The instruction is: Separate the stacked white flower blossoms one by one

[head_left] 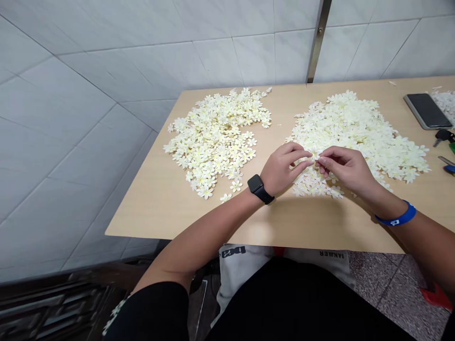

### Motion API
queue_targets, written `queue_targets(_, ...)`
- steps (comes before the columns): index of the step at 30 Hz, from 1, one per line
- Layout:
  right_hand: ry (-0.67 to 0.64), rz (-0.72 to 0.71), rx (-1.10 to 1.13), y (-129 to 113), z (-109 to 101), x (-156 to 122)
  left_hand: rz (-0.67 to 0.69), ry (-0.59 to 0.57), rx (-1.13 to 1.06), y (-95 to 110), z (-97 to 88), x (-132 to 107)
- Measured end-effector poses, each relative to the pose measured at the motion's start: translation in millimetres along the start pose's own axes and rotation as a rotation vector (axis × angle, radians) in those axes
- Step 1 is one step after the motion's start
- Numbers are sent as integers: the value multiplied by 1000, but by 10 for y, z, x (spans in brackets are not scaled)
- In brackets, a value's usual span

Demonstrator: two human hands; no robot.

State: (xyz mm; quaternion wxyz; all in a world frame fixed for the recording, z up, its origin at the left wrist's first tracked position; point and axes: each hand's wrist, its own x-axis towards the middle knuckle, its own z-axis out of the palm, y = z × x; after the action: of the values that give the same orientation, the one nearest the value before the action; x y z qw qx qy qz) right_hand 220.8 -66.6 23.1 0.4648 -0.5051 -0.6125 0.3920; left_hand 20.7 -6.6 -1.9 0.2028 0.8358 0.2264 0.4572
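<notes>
A small cream flower [315, 158] is pinched between the closed grips of the left hand [282, 169] and right hand [344, 169]; it is held over a flower pile [359, 128] on the counter [149, 203]; its long axis is hidden.

Two flower heaps [216, 142] on a table [159, 199]

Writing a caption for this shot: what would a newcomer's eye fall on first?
Two large heaps of small cream-white artificial flowers fill the pale wood-look tabletop: the left heap and the right heap. At the right heap's front edge, the left hand, with a black smartwatch, and the right hand, with a blue wristband, pinch a single blossom between their fingertips.
</notes>
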Motion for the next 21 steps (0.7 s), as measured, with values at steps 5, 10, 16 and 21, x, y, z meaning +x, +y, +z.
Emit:
queue_targets(5, -25, 3, -20, -14, 25, -8, 8, -29, -37, 7, 15, -9)
queue_targets(10, -29, 9, -28, -51, 50, -12, -25, -42, -67, 23, 23, -10)
queue_targets(16, -41, -1, -16, -54, 58, -13, -54, -46, -92, 39, 23, -11)
queue_targets(21, -34, 10, -24, -61, 77, -29, -93, -56, -76, 47, 17, -19)
